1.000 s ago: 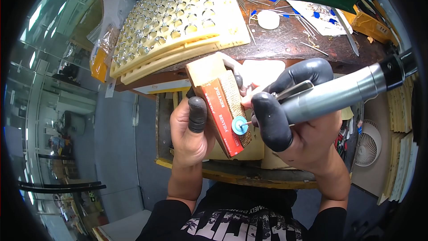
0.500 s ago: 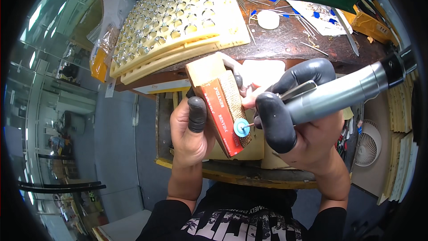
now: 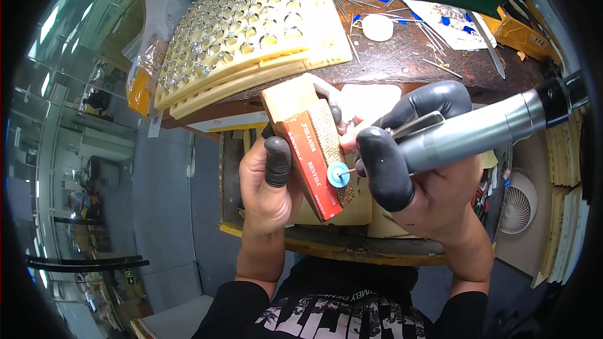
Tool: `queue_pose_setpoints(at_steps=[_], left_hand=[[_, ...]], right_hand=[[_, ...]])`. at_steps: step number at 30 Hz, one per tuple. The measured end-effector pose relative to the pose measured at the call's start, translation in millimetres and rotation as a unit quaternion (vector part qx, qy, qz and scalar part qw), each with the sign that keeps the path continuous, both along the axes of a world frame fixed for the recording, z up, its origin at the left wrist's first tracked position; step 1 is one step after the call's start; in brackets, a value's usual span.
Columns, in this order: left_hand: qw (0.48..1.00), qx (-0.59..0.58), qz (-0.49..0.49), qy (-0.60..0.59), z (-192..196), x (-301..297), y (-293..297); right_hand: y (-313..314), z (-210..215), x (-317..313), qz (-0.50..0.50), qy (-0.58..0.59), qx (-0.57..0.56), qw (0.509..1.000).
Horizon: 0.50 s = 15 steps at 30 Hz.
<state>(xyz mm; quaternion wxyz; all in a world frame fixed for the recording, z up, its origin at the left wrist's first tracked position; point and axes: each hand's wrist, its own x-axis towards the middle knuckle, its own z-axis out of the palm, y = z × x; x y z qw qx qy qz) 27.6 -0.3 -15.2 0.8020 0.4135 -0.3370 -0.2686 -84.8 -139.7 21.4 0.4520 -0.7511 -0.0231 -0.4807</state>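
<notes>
A wooden block [image 3: 289,97] with a red printed strip [image 3: 306,160] and a bumpy gold-brown side is held, tilted, in mid-view, between the desk [image 3: 408,70] and the person's lap. The left hand [image 3: 264,191] grips it, its black-covered thumb on the left. A small blue disc [image 3: 338,176] overlaps the block's near right edge (I cannot tell if they touch). The disc sits on the thin shaft of a silver handpiece [image 3: 474,141], which the fingers of the right hand [image 3: 433,191], 2 of them covered in black, are closed around. Far left, on the desk, cream trays [image 3: 331,43] carry rows of silvery rings [image 3: 269,41]. Far right lie thin metal rods and 1 white round object [image 3: 378,27]. Right of the hands stands a pale fan [image 3: 519,201].
</notes>
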Motion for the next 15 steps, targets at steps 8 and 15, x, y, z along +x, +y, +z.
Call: queue_pose_setpoints(at_steps=[8,15], left_hand=[[1.0,0.003,-0.003,-0.005,-0.3,0.9,1.0],[1.0,0.017,0.003,-0.022,1.3,-0.2,4.8]], right_hand=[[0.4,0.3,0.5,-0.01,0.0,-0.01,1.0],[0.4,1.1,-0.3,-0.007,0.006,0.007,1.0]])
